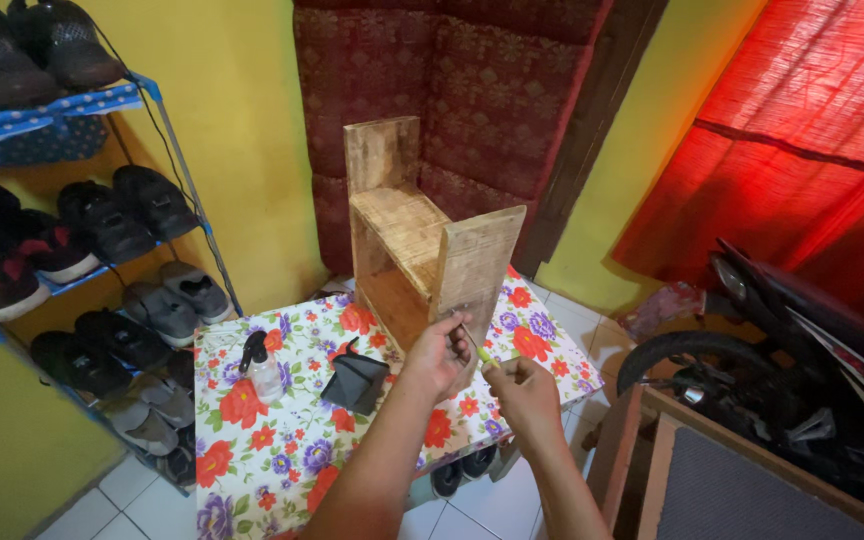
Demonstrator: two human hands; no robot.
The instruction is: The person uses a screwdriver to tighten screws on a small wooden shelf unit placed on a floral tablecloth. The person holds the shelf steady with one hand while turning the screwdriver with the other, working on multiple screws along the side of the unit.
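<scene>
A small wooden shelf unit (pixel 422 232) lies on its side on a table covered with a flowered cloth (pixel 282 440). My left hand (pixel 439 353) rests against the lower edge of its near upright board (pixel 474 262). My right hand (pixel 523 388) grips a thin tool with a yellow-green handle (pixel 479 349), probably a screwdriver, whose tip points up at the bottom of that board. Both forearms reach in from the bottom of the head view.
A small spray bottle (pixel 261 366) and a black pouch (pixel 355 380) sit on the cloth left of my hands. A shoe rack (pixel 92 260) full of shoes stands at left. A motorcycle (pixel 792 350) and a wooden frame (pixel 742 460) are at right.
</scene>
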